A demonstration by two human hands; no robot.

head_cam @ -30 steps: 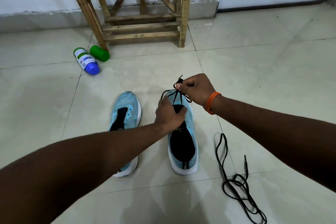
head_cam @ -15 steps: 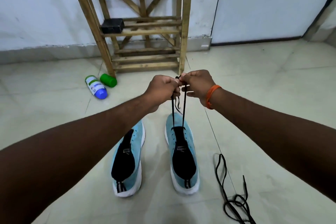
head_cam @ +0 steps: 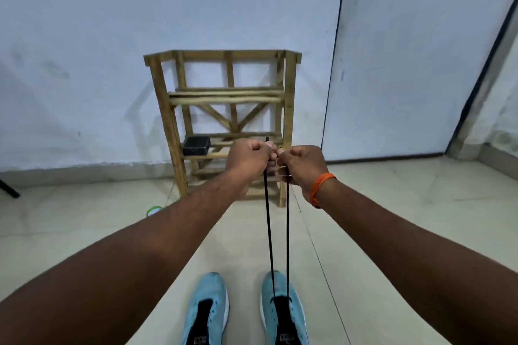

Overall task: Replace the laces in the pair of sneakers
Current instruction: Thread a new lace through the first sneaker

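Observation:
Two light blue sneakers stand side by side on the tiled floor at the bottom edge, the left sneaker (head_cam: 207, 308) without a lace. A black lace (head_cam: 269, 235) runs in two taut strands up from the front eyelets of the right sneaker (head_cam: 283, 308). My left hand (head_cam: 248, 158) grips one strand's end and my right hand (head_cam: 301, 162), with an orange wristband, grips the other. Both fists are raised high, close together, far above the shoes.
A wooden rack (head_cam: 227, 120) stands against the white wall straight ahead, with a small black box (head_cam: 196, 145) on a lower shelf. A bit of a green and white bottle (head_cam: 153, 209) shows behind my left forearm. A door (head_cam: 420, 64) is at the right.
Both hands have risen well above the right sneaker, drawing the two lace strands out long and taut. The view has tilted up; the spare lace on the floor has left the frame.

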